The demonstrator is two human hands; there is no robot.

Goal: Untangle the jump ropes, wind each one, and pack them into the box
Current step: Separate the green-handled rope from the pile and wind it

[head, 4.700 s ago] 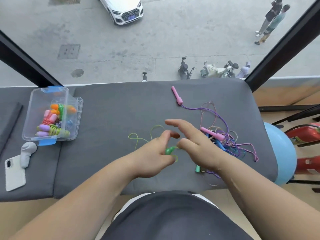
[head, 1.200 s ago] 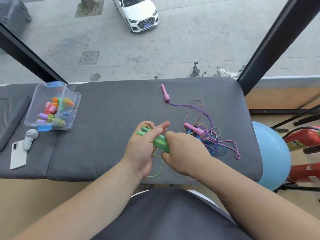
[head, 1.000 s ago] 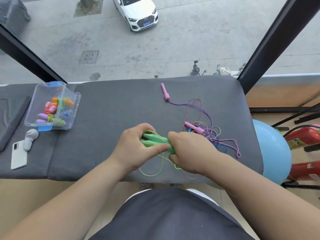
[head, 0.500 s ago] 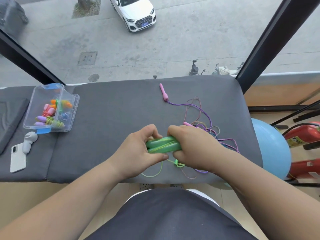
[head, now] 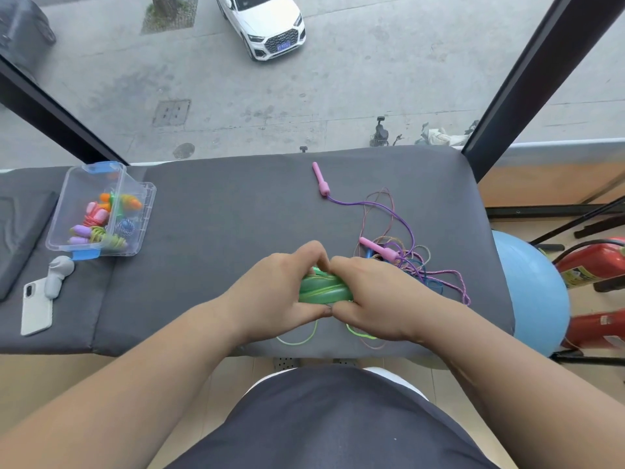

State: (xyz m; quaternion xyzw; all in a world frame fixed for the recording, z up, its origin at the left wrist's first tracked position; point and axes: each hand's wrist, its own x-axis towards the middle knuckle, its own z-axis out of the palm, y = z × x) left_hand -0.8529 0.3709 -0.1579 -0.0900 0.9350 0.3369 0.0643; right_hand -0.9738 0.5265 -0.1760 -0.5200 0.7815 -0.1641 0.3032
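Two green jump-rope handles [head: 323, 290] lie side by side between my hands, with thin green cord wrapped over them. My left hand [head: 275, 292] grips their left end and my right hand [head: 375, 299] grips the right end. Loose loops of green cord [head: 297, 340] hang below near the bench's front edge. To the right lies a tangle of purple and blue rope [head: 406, 262] with two pink handles [head: 378, 248], one far off [head: 321, 179]. A clear plastic box [head: 138, 225] at the left holds several wound ropes.
Everything sits on a grey padded bench [head: 220, 214]. A white phone [head: 35, 306] and a small grey device [head: 57, 272] lie left of the box. A blue exercise ball [head: 531, 292] and red fire extinguishers [head: 595, 262] stand at the right. Behind is a glass window.
My hands have closed together around the green handles and most of the loose green cord has been wound onto them. The cord loop below is shorter.
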